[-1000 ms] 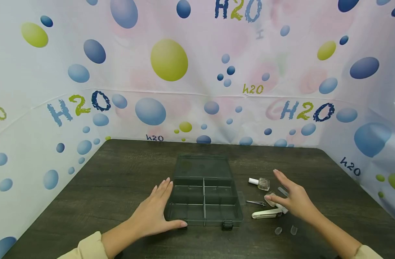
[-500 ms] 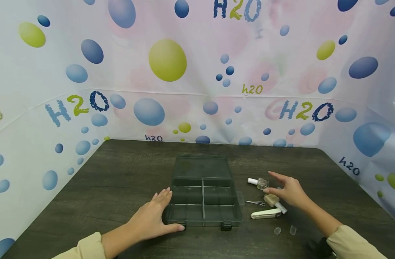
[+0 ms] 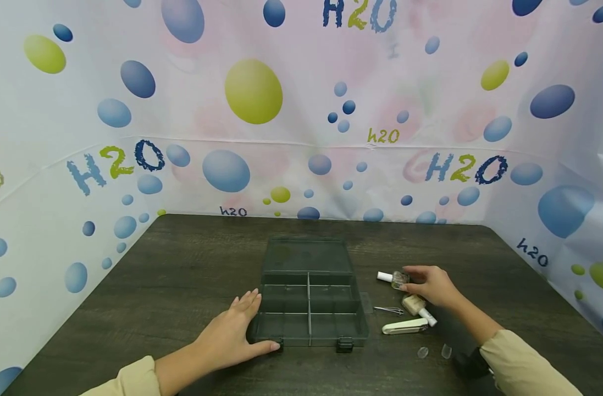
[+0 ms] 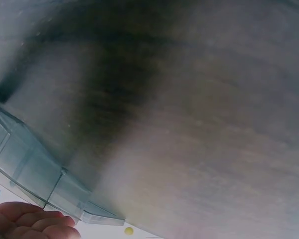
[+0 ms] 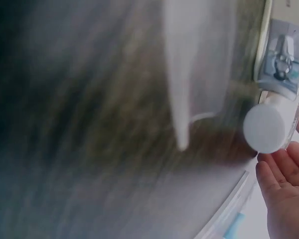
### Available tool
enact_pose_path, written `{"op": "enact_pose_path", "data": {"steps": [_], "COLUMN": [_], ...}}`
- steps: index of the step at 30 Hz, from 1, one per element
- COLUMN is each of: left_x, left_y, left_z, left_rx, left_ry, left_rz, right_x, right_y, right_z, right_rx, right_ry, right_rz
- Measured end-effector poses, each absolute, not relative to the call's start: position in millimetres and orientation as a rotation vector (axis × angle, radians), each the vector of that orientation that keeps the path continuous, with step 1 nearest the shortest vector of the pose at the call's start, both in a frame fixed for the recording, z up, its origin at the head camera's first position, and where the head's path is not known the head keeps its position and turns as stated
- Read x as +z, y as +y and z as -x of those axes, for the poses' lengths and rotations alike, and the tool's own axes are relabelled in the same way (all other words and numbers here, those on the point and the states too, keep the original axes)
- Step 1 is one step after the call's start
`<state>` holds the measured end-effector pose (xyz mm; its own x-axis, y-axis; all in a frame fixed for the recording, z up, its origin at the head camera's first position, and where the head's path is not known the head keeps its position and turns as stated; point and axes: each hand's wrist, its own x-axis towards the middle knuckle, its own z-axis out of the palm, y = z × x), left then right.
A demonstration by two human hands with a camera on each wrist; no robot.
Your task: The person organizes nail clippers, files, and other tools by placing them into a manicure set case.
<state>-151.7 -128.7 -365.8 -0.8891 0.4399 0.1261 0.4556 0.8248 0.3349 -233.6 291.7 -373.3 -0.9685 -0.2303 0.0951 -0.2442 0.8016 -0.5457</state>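
Observation:
A dark translucent organizer box (image 3: 308,342) lies with its lid (image 3: 308,256) folded back and its four-sided compartments facing up. Along its left side rests my left hand (image 3: 234,330), fingers extended and thumb by the front latch. My right hand (image 3: 432,285) pinches the clear nail polish bottle (image 3: 399,280) between thumb and fingers at its glass end; the white cap points left. Just below that hand lies a beige nail polish bottle (image 3: 414,304), whose white cap (image 5: 264,128) shows large in the right wrist view, beside the nail clipper (image 3: 405,326).
Small metal scissors (image 3: 389,311) lie between the box and the beige bottle. Two small clear pieces, one round (image 3: 422,352) and one curved (image 3: 447,351), are nearer the front. A patterned sheet (image 3: 301,110) stands behind and beside the table.
My right hand has moved left and its thumb and fingers have closed on the clear bottle. The left hand stays at the box's side, its fingers slightly lower.

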Motion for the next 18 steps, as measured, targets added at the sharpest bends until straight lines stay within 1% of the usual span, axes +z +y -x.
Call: {"op": "enact_pose_path", "data": {"steps": [6, 18], "left_x": [-366.2, -366.1], "left_y": [-127.2, -126.0], "left_z": [151.2, 151.1], "left_rx": [-0.568, -0.574], "left_ry": [-2.956, -2.948], "left_rz": [0.724, 0.714], "right_x": [-372.7, -370.9], "right_y": [292.9, 291.3], "right_z": [239.2, 242.2], "right_rx": [0.929, 0.952], "right_ry": [-2.985, -2.979], "right_rz": [-0.36, -0.387]}}
